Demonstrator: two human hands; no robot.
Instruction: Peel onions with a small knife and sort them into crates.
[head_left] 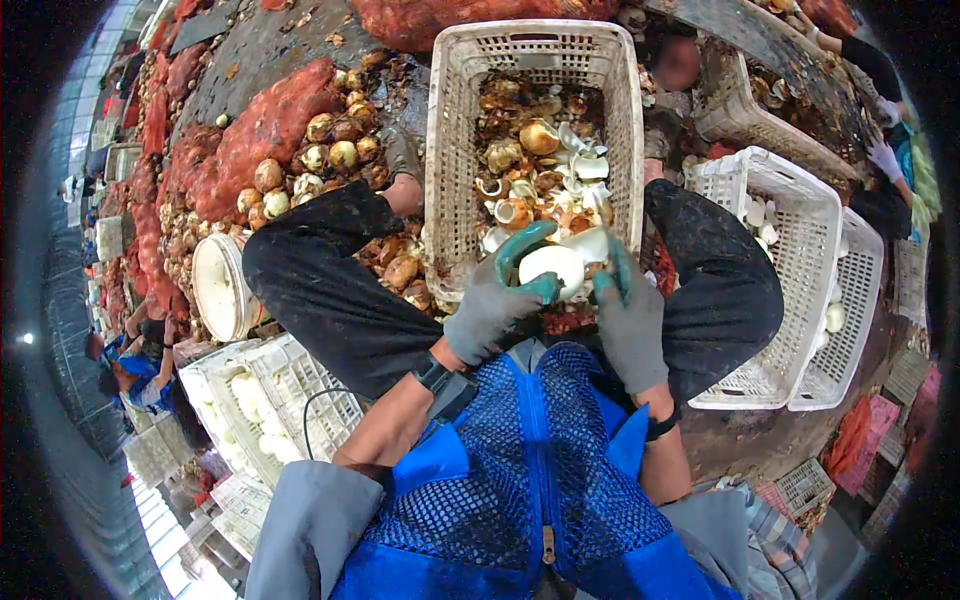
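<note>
Noted left hand (pixel 492 303) in grey, green-fingered fabric glove, curled round and gripping smooth, white, rounded peeled onion (pixel 552 270) above near end of dirty white perforated plastic crate (pixel 622 150). Observed right hand (pixel 632 315) in matching glove just right of onion, partly bent; cannot tell whether touching or holding anything. Recorded brown and white onion skins (pixel 590 167) inside crate, beyond both hands. Logged round off-white plastic bucket (pixel 214 288) well left of left hand.
</note>
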